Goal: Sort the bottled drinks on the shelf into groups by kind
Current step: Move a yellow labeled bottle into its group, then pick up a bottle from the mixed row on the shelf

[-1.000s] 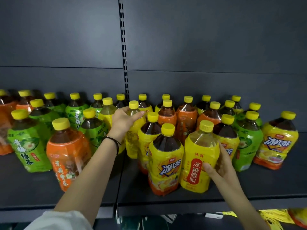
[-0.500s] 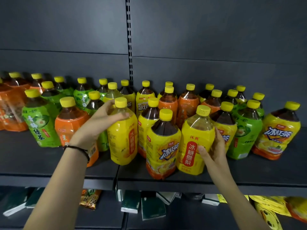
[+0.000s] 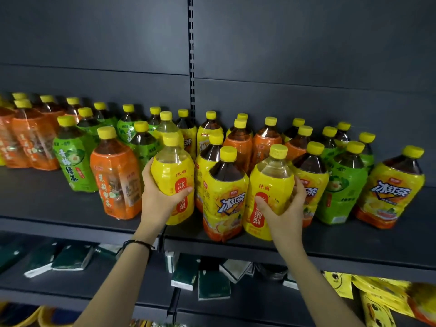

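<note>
At 8 o'clock the left hand [image 3: 158,199] is wrapped tight round a yellow pear-drink bottle [image 3: 173,171] at the shelf [image 3: 47,201] front. At 4 o'clock the right hand [image 3: 283,208] grips a second pear-drink bottle [image 3: 271,182]. Between them at 6 o'clock stands an iced black tea bottle [image 3: 225,197]. At 9 o'clock: green tea bottle [image 3: 73,166], orange tea bottle [image 3: 115,182].

The front iced-tea bottle [image 3: 232,201] at six o'clock and the far-right iced-tea bottle [image 3: 390,192] at three read 冰红茶. The green bottle [image 3: 73,166] at nine reads 青梅绿茶.

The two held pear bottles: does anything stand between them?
Yes. A dark iced-tea bottle stands between the left pear bottle, held by the left hand, and the right pear bottle, held by the right hand.
</note>
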